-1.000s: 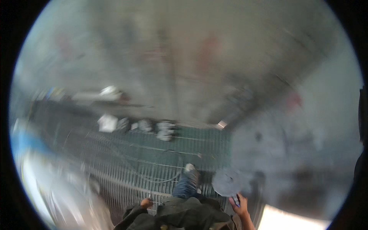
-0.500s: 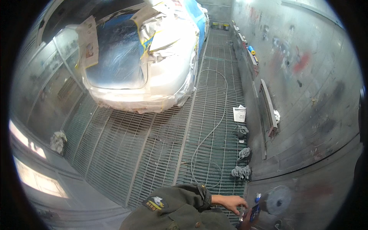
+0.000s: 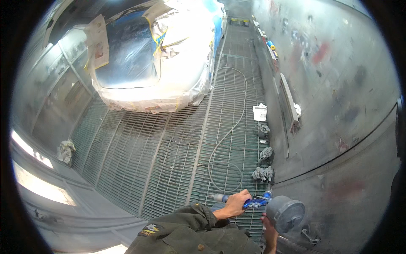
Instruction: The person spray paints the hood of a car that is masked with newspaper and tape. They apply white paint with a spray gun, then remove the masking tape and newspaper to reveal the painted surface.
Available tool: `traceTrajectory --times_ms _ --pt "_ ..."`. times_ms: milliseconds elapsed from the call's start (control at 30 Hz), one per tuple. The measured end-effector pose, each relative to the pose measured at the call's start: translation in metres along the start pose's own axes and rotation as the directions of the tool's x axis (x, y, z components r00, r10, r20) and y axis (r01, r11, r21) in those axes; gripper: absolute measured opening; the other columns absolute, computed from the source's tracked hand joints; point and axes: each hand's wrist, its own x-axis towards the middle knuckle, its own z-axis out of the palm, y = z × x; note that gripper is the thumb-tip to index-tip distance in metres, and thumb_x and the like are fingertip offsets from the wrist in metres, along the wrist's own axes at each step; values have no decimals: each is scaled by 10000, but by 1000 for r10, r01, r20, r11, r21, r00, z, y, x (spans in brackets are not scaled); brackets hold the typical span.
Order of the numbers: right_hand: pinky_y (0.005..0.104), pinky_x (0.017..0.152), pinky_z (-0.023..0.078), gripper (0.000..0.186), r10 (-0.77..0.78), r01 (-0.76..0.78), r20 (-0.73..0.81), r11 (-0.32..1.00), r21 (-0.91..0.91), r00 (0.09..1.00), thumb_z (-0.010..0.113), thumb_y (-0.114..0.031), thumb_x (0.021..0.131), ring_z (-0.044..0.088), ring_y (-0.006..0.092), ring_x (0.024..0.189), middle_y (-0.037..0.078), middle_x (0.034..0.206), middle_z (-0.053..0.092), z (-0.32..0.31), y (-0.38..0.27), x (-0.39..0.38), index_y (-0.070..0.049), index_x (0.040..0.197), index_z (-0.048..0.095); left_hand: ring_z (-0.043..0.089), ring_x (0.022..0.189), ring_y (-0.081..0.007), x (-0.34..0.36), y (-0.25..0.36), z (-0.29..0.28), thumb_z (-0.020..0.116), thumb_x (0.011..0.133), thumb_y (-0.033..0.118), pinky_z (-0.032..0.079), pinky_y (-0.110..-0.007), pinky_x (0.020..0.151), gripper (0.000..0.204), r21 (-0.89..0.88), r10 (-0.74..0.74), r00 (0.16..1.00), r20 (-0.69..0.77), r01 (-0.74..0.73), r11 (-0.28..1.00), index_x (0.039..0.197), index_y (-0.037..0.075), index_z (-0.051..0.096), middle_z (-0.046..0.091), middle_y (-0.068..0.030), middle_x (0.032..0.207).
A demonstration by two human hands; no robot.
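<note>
A spray gun with a blue metal body (image 3: 255,203) and a round grey paint cup (image 3: 286,214) lies across the space in front of me, low in the head view. My left hand (image 3: 235,205) is closed around the gun's handle end, where a pale cylindrical fitting (image 3: 220,197) sticks out to the left. My right hand (image 3: 270,230) is raised beside the cup, at its near left side. The cup hides most of the right hand's fingers, so their grip does not show.
A car masked with paper and plastic film (image 3: 169,91) stands ahead on the floor grating (image 3: 169,144). A thin hose (image 3: 230,129) loops across the grating. Along the right wall (image 3: 338,106) are grey crumpled lumps (image 3: 265,154), papers (image 3: 259,112) and a ledge (image 3: 289,101).
The spray gun and its cup have swung left, away from the wall. My left hand has moved up and left and closed on the gun. The right hand has come further into view.
</note>
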Motion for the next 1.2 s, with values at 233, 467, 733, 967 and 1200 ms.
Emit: traceTrajectory --times_ms 233,467,733,967,1200 --pt "259 625 518 338 234 117 -703 903 413 671 589 -85 937 640 137 727 109 925 698 -125 19 -47 43 1248 611 643 964 -318 19 -71 53 679 711 -25 508 -407 841 374 -156 28 974 223 8 988 1084 -4 655 685 -166 1020" --pt "273 575 498 163 353 520 -935 804 289 -26 633 -160 948 634 140 679 61 813 661 -202 -4 -132 -2 922 661 627 849 -264 85 -75 69 633 809 2 481 -386 836 118 -214 -172 829 533 328 920 921 -35 642 675 -138 876" --pt "279 555 531 208 349 429 -926 866 259 -146 627 -151 944 670 151 737 71 941 650 -275 -1 -156 -9 1095 628 575 626 -189 132 -85 96 549 778 -67 479 -339 606 58 -373 -61 824 564 320 871 771 -17 578 614 -82 725" --pt "262 546 531 207 227 372 -974 905 208 -9 651 -236 969 653 110 718 31 831 663 -305 22 -142 -30 946 643 607 1035 -326 179 -146 110 700 799 76 457 -418 972 333 -66 189 712 676 -197 978 1097 -49 622 663 -208 1078" --pt "276 591 530 263 117 39 -991 993 114 -72 600 -244 1002 653 115 709 57 850 695 -297 11 -149 4 922 640 406 1336 -449 184 -2 227 696 687 51 347 -468 1111 362 -399 442 247 862 -205 894 1048 29 695 448 -234 1441"
